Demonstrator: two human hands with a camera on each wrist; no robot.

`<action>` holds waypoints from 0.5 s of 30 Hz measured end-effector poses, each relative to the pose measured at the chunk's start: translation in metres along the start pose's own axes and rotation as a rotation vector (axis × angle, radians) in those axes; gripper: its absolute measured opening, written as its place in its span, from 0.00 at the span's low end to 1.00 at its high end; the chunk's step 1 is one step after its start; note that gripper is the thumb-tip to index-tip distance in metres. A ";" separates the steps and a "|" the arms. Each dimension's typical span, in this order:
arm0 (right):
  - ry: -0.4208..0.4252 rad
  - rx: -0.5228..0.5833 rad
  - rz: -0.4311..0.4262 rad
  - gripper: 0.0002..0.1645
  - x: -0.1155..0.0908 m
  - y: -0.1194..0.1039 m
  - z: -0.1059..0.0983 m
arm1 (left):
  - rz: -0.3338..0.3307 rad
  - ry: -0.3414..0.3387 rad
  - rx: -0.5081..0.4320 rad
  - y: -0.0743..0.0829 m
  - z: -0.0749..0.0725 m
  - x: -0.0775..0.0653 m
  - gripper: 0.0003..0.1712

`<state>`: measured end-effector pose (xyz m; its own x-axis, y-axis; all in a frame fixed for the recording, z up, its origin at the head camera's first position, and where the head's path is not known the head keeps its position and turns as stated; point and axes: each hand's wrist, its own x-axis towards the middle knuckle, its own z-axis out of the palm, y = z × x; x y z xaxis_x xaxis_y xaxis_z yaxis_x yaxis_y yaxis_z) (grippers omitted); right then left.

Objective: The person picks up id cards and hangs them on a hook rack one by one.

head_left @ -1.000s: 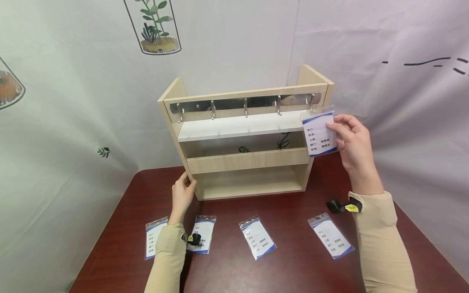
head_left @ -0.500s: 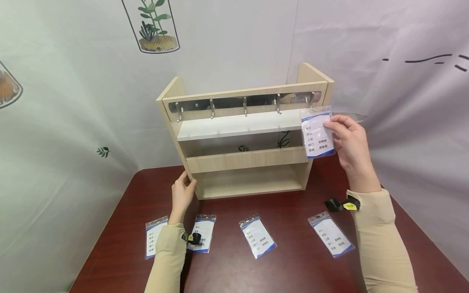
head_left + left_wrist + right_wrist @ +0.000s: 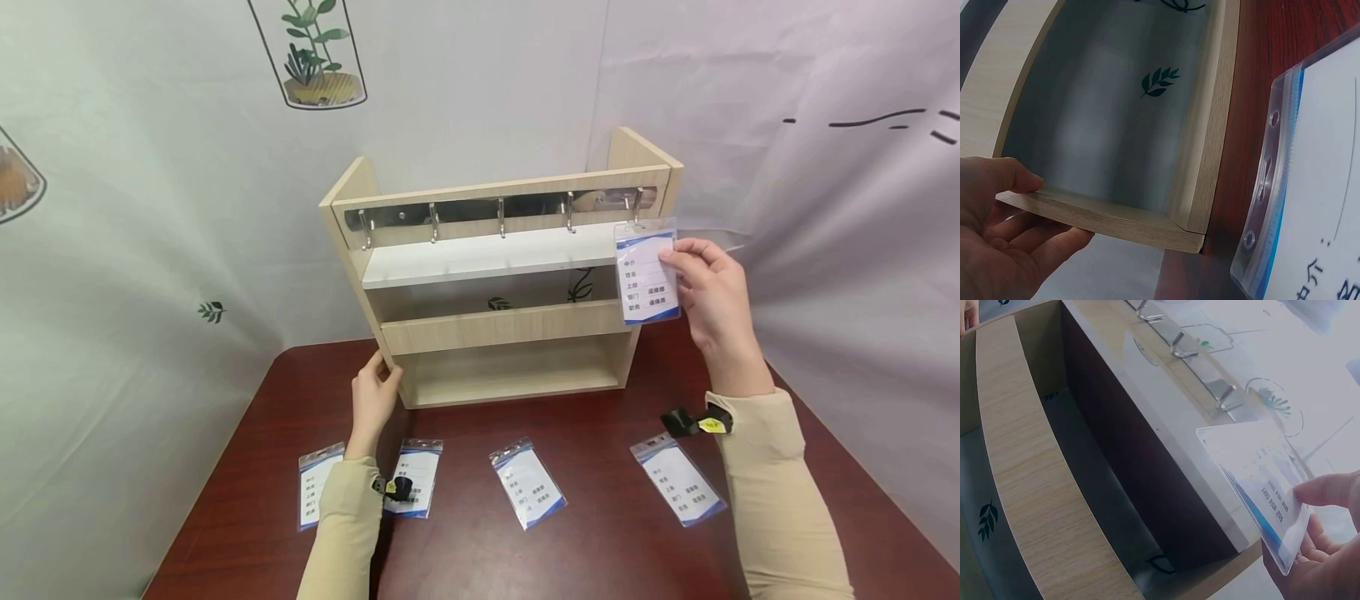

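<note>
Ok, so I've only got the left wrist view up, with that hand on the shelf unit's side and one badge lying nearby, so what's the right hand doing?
Observer: The right hand pinches a badge by its side edge, close to the rightmost hook in the head view; whether it's hooked on, I can't tell.
Operator: And the other hooks, anything on those?
Observer: No, the other four hooks hold nothing.
Operator: How many badges are on the table altogether?
Observer: Four badges, in a loose row in front of the shelf unit.
</note>
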<state>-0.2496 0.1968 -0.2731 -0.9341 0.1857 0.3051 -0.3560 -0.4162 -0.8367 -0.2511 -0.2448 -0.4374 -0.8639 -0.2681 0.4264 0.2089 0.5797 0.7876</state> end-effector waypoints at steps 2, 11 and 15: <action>0.008 0.003 -0.004 0.06 -0.001 0.001 0.000 | 0.000 0.001 0.000 0.000 0.000 0.000 0.17; 0.039 0.034 -0.030 0.08 -0.002 0.009 0.002 | -0.010 0.001 0.003 0.001 0.000 -0.001 0.17; 0.047 0.056 -0.031 0.09 -0.002 0.012 0.002 | -0.016 0.001 0.007 0.001 0.000 -0.001 0.17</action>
<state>-0.2524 0.1893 -0.2826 -0.9205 0.2401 0.3082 -0.3874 -0.4580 -0.8001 -0.2497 -0.2441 -0.4367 -0.8666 -0.2784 0.4141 0.1917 0.5804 0.7914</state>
